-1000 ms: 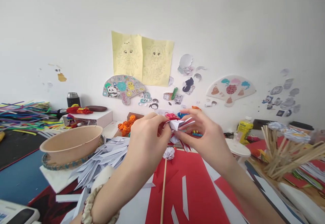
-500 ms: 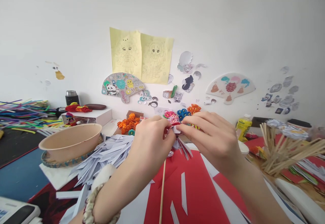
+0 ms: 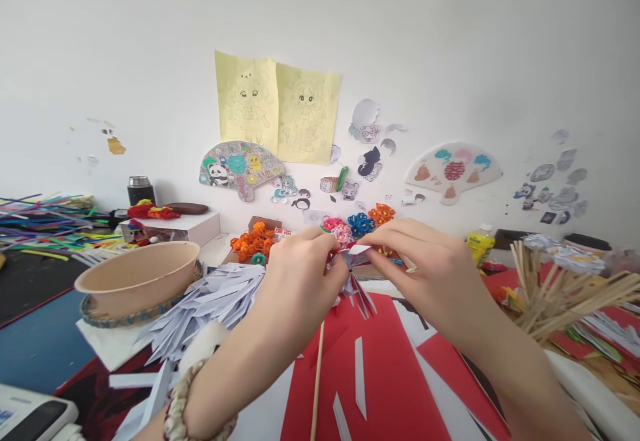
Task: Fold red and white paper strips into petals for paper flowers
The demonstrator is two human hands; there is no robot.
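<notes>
Both my hands are raised in front of me over a red paper sheet. My left hand is closed, pinching a small bundle of folded white and red paper strips from the left. From the right, my right hand pinches the top strip of the same bundle between thumb and forefinger. The bundle's loose ends fan downward between my hands. A thin wooden stick runs down from under my left hand toward me.
A tan bowl on a woven mat stands at the left beside a heap of white paper strips. Wooden sticks stand at the right. Coloured pipe cleaners, paper flowers and a yellow bottle lie behind.
My hands have dropped slightly and drawn closer around the bundle. My right fingers have shifted from cupping the folded paper to pinching its top strip.
</notes>
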